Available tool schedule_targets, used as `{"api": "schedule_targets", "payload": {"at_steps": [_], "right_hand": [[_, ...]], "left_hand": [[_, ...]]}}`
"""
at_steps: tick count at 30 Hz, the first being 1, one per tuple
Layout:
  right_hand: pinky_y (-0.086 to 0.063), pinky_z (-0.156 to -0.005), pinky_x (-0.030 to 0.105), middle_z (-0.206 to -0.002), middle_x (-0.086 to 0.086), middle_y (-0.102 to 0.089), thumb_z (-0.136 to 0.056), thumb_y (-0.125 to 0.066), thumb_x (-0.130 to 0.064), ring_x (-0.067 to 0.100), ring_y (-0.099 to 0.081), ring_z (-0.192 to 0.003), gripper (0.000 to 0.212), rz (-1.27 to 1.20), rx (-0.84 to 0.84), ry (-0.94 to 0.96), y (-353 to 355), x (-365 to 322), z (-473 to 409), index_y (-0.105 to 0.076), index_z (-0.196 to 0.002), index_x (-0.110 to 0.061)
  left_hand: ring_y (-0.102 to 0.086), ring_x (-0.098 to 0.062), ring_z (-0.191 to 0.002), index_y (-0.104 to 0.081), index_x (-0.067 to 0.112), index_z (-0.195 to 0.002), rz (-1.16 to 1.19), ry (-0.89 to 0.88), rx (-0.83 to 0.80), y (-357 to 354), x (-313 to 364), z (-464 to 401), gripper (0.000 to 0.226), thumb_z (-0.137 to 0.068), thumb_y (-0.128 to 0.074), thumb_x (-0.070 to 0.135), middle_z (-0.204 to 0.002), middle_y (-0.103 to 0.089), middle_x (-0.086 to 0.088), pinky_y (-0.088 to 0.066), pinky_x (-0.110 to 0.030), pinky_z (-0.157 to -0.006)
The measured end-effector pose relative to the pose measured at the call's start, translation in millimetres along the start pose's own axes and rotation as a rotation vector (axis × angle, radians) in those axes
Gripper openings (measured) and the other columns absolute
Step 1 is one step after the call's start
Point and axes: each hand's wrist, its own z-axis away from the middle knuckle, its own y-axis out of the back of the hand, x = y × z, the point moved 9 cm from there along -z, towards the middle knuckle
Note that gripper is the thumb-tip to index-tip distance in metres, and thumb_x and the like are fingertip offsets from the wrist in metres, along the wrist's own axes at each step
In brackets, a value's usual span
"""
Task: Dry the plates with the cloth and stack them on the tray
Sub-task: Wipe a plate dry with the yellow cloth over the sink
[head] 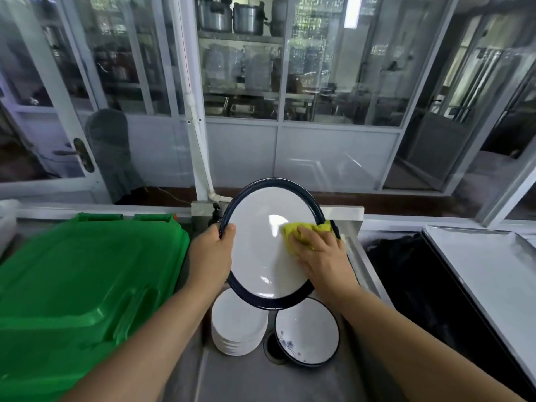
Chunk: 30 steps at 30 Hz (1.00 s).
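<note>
So the person's got a big white plate with a dark blue rim [261, 250] held up tilted over the sink [232, 378]. The left hand [213, 248] grips its left edge, thumb curled over the rim on the face side, the other fingers hidden behind. The right hand [317, 250] lies flat on the plate's right side, fingers pretty much straight, pressing a yellow cloth [304, 230] against the white face; the cloth bunches up just past the fingertips and pokes out over the rim.

Right below the left wrist there's a stack of plain white plates [237, 329] sitting in the sink, and beside it, under the right wrist, a blue-rimmed bowl with a little blue flower print [306, 329], next to the drain.

Off past the right hand's outer side is a flat metal tray [487, 274], well apart from the held plate. On the left hand's outer side sits a green plastic bin lid [81, 282].
</note>
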Motion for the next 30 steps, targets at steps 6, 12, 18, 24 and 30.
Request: {"api": "schedule_targets", "payload": {"at_steps": [6,12,18,24,30], "right_hand": [[-0.043,-0.080,0.050,-0.139,0.010,-0.048,-0.086,-0.053,-0.031,0.041,-0.051,-0.101,0.046,-0.125,0.099,-0.011,15.8,-40.4,-41.6,-0.057,-0.131,-0.021],[-0.027,-0.101,0.049,-0.158,-0.007,-0.011,-0.087,-0.025,-0.042,0.029,-0.027,-0.126,0.063,-0.273,-0.087,0.202,-3.8,-72.3,-9.3,-0.018,-0.150,-0.036],[-0.033,-0.092,0.049,-0.156,0.000,-0.020,-0.091,-0.031,-0.037,0.032,-0.034,-0.119,0.059,-0.189,0.091,0.187,28.6,-42.5,-40.4,-0.025,-0.148,-0.031],[-0.038,-0.088,0.048,-0.149,0.009,-0.035,-0.087,-0.034,-0.037,0.037,-0.040,-0.112,0.060,-0.086,0.266,0.024,63.5,5.4,-62.3,-0.036,-0.145,-0.025],[-0.026,-0.093,0.048,-0.151,0.009,-0.027,-0.085,-0.024,-0.038,0.032,-0.026,-0.119,0.063,-0.169,0.351,-0.453,67.8,76.1,-45.9,-0.028,-0.147,-0.030]], "left_hand": [[-0.044,-0.025,-0.058,-0.049,0.003,-0.068,-0.034,-0.034,-0.038,-10.4,1.2,-5.5,0.040,-0.094,-0.051,0.033,-0.059,-0.048,-0.009,-0.035,-0.036,-0.058],[-0.050,-0.021,-0.061,-0.058,0.007,-0.074,0.000,-0.063,-0.027,-7.1,14.3,-23.1,0.036,-0.094,-0.053,0.036,-0.061,-0.053,-0.004,-0.039,-0.036,-0.061],[-0.044,-0.013,-0.055,-0.057,0.012,-0.069,0.012,-0.025,-0.082,-26.0,29.2,-14.1,0.035,-0.093,-0.054,0.037,-0.056,-0.048,0.004,-0.032,-0.030,-0.055],[-0.050,-0.022,-0.061,-0.058,0.003,-0.074,-0.005,-0.110,-0.045,-37.4,69.4,-4.0,0.035,-0.093,-0.053,0.033,-0.063,-0.055,-0.008,-0.038,-0.034,-0.060],[-0.037,-0.006,-0.046,-0.048,0.012,-0.060,-0.012,-0.136,0.041,-45.3,85.7,9.3,0.040,-0.094,-0.053,0.033,-0.045,-0.042,0.008,-0.030,-0.028,-0.049]]}}
